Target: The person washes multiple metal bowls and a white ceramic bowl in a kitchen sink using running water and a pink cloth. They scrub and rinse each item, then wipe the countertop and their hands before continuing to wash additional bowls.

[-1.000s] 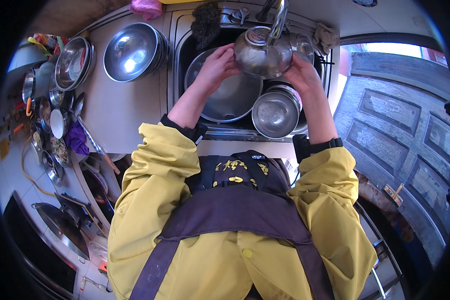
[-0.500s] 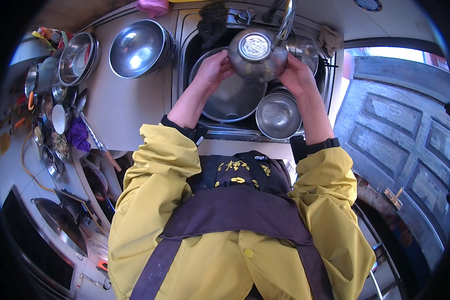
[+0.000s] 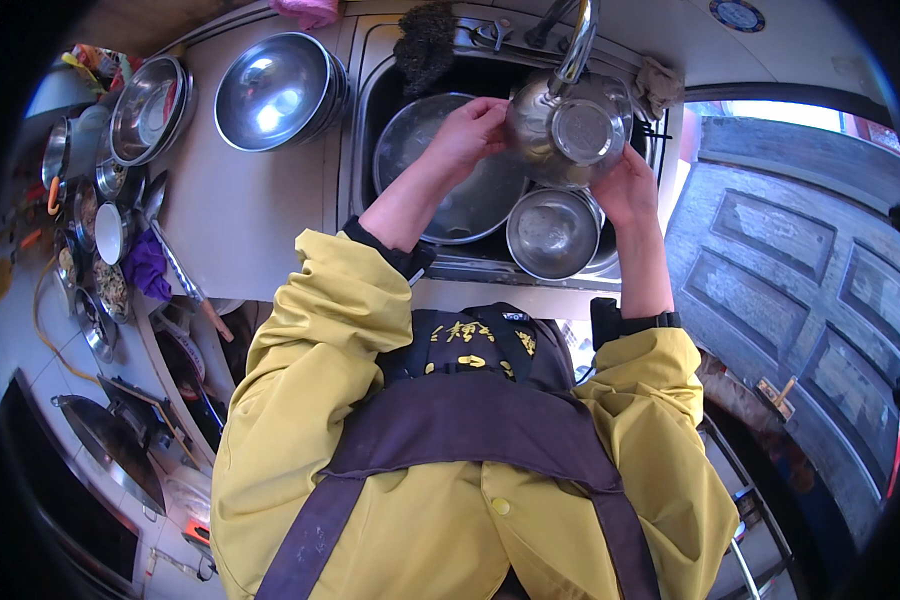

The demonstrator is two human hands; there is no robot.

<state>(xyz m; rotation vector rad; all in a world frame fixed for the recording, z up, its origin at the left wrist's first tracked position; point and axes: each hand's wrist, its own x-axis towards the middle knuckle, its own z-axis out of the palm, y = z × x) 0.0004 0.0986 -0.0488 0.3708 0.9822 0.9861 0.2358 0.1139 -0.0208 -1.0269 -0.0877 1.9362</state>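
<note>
Under the faucet, a metal bowl is held bottom up over the sink. My left hand grips its left rim, and my right hand holds the rim at the lower right. Below the bowl, a wide round metal pan lies in the basin. A smaller metal bowl, on top of others, sits at the sink's front right. More metalware behind the held bowl is partly hidden by it.
A stack of metal bowls stands on the counter left of the sink. A dark scrubber lies at the sink's back edge, a crumpled cloth at its back right corner. A long-handled ladle lies farther left by a purple cloth.
Both hands have shifted the bowl to the right and turned it, bringing its base closer to the right hand. It now sits more directly beneath the faucet.
</note>
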